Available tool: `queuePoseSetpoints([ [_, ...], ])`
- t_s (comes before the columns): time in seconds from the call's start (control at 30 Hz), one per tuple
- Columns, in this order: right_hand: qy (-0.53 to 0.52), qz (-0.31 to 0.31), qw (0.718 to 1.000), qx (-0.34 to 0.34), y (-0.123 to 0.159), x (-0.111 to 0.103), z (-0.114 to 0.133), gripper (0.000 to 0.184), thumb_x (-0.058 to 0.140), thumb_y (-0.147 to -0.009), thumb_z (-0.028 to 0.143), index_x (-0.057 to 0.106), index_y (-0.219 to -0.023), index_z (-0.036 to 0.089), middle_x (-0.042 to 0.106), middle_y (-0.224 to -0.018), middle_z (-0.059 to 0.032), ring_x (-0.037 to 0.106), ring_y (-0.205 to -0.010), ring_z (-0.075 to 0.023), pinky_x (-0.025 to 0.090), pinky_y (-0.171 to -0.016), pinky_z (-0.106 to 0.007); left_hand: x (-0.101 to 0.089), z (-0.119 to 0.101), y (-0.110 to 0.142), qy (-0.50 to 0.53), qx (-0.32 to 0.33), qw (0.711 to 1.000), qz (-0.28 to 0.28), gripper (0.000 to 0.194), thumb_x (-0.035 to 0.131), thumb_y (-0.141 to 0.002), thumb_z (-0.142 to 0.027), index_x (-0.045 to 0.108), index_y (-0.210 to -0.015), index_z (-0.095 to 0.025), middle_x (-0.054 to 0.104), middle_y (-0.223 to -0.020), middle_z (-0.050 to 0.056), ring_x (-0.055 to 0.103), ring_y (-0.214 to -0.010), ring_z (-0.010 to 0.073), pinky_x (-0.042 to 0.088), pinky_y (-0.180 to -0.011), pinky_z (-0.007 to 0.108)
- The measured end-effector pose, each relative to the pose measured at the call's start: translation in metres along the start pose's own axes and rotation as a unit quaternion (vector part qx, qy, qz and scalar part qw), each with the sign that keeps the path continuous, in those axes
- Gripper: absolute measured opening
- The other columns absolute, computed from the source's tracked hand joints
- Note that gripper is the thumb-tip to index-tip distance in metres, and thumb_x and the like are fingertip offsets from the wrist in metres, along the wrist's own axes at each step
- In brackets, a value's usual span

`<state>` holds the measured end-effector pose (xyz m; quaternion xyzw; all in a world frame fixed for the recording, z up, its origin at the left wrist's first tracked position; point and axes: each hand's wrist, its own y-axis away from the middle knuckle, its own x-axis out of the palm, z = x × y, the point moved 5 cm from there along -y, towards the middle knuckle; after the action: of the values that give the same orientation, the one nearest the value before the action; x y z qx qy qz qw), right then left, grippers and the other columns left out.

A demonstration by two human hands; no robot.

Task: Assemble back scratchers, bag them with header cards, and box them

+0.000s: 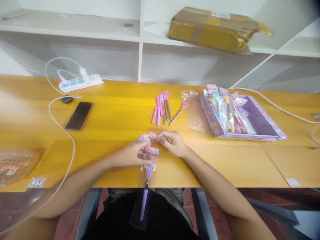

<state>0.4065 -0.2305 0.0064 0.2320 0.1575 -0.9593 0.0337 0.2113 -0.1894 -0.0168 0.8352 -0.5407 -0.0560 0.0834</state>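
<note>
A purple back scratcher (pixel 144 203) in a clear plastic bag hangs past the table's front edge, claw end up. My left hand (pixel 133 154) is closed on the top of that bag, by its pink header card (pixel 151 151). Some of the left fingers are hidden behind the card. My right hand (pixel 172 142) pinches the right edge of a small pink printed card (pixel 153 136). Beside it, more small cards (pixel 143 138) lie in a loose pile on the table. Farther back are unbagged back scratcher parts: metal rods with claw heads (pixel 166 96) and pink and purple handles (pixel 158 111).
A purple box (pixel 217 130) with bagged back scratchers stands at right, beside clear bags (pixel 193 110). At left are a phone (pixel 79 116), a power strip (pixel 81 82) and a white cable (pixel 72 156). A taped carton (pixel 212 30) sits on the shelf behind.
</note>
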Motion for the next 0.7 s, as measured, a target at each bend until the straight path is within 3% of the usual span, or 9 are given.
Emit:
queuePoseSetpoints([
  [0.07,-0.061,0.006,0.997,0.053,-0.003,0.004,-0.009,0.035,0.053,-0.107,0.046,0.063,-0.086,0.019,0.058,-0.06,0.0045,0.046,-0.049,-0.0086,0.039,-0.052,-0.021,0.006,0.0,0.0,0.023,-0.017,0.999,0.031,0.046,0.089,-0.077,-0.033,0.064,-0.114,-0.021,0.072,-0.098,0.005,0.074,-0.089,0.0218,0.058,-0.075,0.031],
  [0.17,-0.179,0.044,0.975,0.125,-0.01,0.012,-0.012,0.045,0.053,-0.104,0.062,0.061,-0.091,0.019,0.061,-0.064,0.0037,0.049,-0.046,-0.0089,0.04,-0.046,-0.021,0.001,-0.006,-0.001,0.067,-0.01,0.998,-0.008,0.053,0.091,-0.075,-0.033,0.059,-0.116,-0.021,0.071,-0.103,0.005,0.073,-0.09,0.0202,0.059,-0.077,0.032],
  [0.3,-0.275,0.196,0.926,0.169,-0.01,0.028,0.01,0.052,0.055,-0.1,0.07,0.062,-0.104,0.018,0.068,-0.085,-0.0022,0.065,-0.067,-0.014,0.054,-0.057,-0.026,-0.027,-0.019,0.0,0.087,0.059,0.981,-0.163,0.05,0.092,-0.075,-0.033,0.058,-0.108,-0.02,0.07,-0.1,0.003,0.07,-0.088,0.0174,0.057,-0.08,0.03],
  [0.4,-0.179,0.265,0.936,0.149,-0.002,0.034,0.029,0.039,0.071,-0.095,0.054,0.064,-0.106,0.018,0.067,-0.089,-0.0007,0.063,-0.075,-0.0144,0.054,-0.068,-0.026,-0.05,-0.023,0.003,0.1,0.118,0.943,-0.294,0.046,0.091,-0.077,-0.033,0.06,-0.109,-0.02,0.069,-0.098,0.001,0.068,-0.089,0.0159,0.056,-0.083,0.029],
  [0.47,-0.082,0.239,0.959,0.131,0.003,0.033,0.033,0.024,0.07,-0.098,0.04,0.065,-0.104,0.018,0.065,-0.085,0.0003,0.06,-0.073,-0.0142,0.051,-0.07,-0.026,-0.057,-0.022,0.003,0.118,0.142,0.925,-0.331,0.044,0.09,-0.079,-0.033,0.061,-0.108,-0.019,0.069,-0.098,0.001,0.068,-0.09,0.016,0.055,-0.085,0.029],
  [0.57,0.048,0.129,0.987,0.084,0.004,0.015,0.03,0.015,0.057,-0.104,0.029,0.067,-0.109,0.018,0.069,-0.095,-0.0043,0.061,-0.081,-0.0176,0.051,-0.078,-0.031,-0.055,-0.02,0.001,0.157,0.16,0.923,-0.311,0.043,0.086,-0.084,-0.035,0.058,-0.113,-0.02,0.07,-0.107,0.004,0.07,-0.095,0.0184,0.057,-0.088,0.033],
  [0.63,0.131,0.031,0.989,0.058,0.003,-0.012,0.022,0.02,0.054,-0.104,0.026,0.065,-0.119,0.019,0.07,-0.104,-0.0089,0.063,-0.089,-0.0216,0.052,-0.085,-0.035,-0.049,-0.019,-0.001,0.174,0.153,0.934,-0.271,0.042,0.08,-0.089,-0.037,0.055,-0.118,-0.021,0.07,-0.114,0.006,0.073,-0.095,0.0195,0.058,-0.089,0.037],
  [0.7,0.223,-0.074,0.971,0.046,0.002,-0.053,0.011,0.03,0.051,-0.103,0.026,0.062,-0.131,0.018,0.069,-0.109,-0.013,0.064,-0.096,-0.0258,0.052,-0.09,-0.04,-0.043,-0.019,-0.001,0.171,0.138,0.945,-0.24,0.038,0.074,-0.093,-0.037,0.052,-0.121,-0.022,0.069,-0.116,0.006,0.074,-0.089,0.0191,0.059,-0.086,0.039],
])
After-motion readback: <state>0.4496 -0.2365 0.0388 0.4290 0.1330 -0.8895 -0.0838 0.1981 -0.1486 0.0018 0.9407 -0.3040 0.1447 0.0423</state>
